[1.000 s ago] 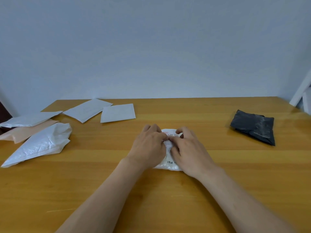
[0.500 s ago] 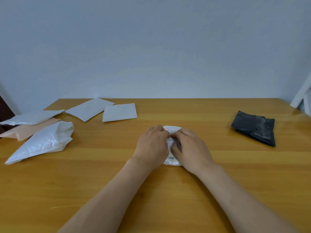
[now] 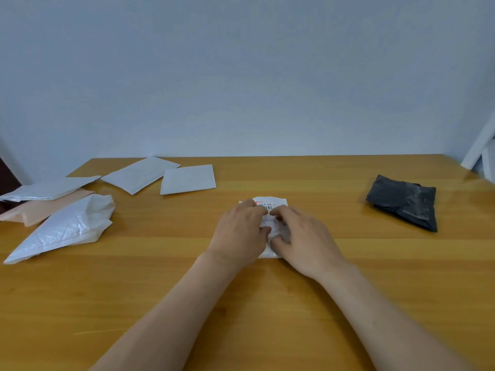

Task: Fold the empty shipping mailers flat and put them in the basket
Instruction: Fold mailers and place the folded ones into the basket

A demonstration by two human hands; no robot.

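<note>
The small white mailer (image 3: 271, 204) lies at the middle of the wooden table (image 3: 267, 303), almost wholly covered by both hands, with only its labelled far edge showing at 12 o'clock of the knuckles. The left hand (image 3: 239, 232) and right hand (image 3: 304, 236) both have their fingers curled down onto it, fingertips meeting over the label, apparently pinching a fold, though the palms hide how many layers lie beneath. It looks like thin, light, slippery plastic film that will likely spring open if let go, so it is best held along the creased edges with the thumbs underneath. From the hands, a folded black mailer (image 3: 401, 206) sits at 2 o'clock and a crumpled white mailer (image 3: 67, 228) at 9 o'clock. No basket is in view.
</note>
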